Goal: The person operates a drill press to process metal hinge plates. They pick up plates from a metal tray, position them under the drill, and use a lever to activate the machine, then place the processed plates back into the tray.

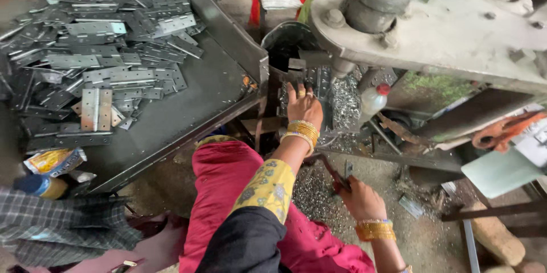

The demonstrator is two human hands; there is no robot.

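My left hand (pixel 305 108) reaches forward under the grey press machine (pixel 450 28). Its fingers lie stretched out on a small grey hinge plate (pixel 310 75) at the press bed; whether they grip it is hidden. My right hand (pixel 360 198) is lower and nearer to me, closed around a dark reddish lever handle (pixel 336 177). Both wrists wear gold bangles. My pink-clad knee (pixel 228 176) is below the left arm.
A dark metal tray (pixel 216 88) at the left holds a heap of several grey hinges (pixel 97 51). A plastic bottle with a red cap (pixel 373 101) stands among metal shavings (pixel 343 102). Another person's plaid sleeve (pixel 57 224) is at bottom left, beside a blue-capped bottle (pixel 40 186).
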